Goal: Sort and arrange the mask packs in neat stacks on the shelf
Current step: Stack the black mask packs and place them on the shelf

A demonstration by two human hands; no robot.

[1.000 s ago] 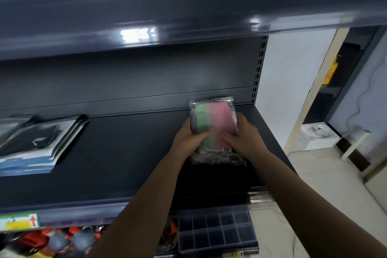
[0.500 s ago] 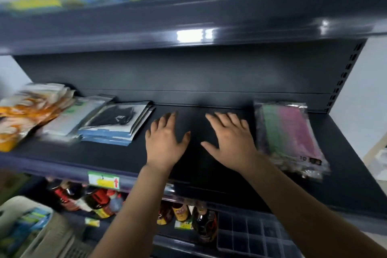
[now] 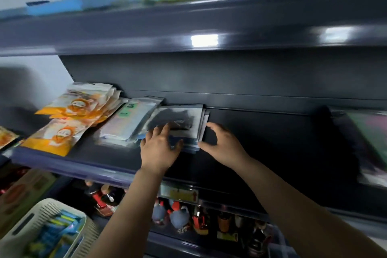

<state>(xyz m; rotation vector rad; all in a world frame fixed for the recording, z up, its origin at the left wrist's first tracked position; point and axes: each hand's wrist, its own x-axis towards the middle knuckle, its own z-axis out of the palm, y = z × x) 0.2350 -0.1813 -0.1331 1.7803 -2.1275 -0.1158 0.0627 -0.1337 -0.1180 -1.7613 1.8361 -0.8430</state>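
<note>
The flat pale blue-white plastic pack with green labels [image 3: 130,120] carries dark print that seems to read "FACE MASK"; blur leaves every other label on the shelving illegible.

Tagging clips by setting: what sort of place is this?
Probably a small shop. Dark metal display shelving holds packaged mask packs, a price label is stuck to the shelf edge, and rows of bottles stand below.

Single head view, close, angled down toward shelf [image 3: 261,153].
</note>
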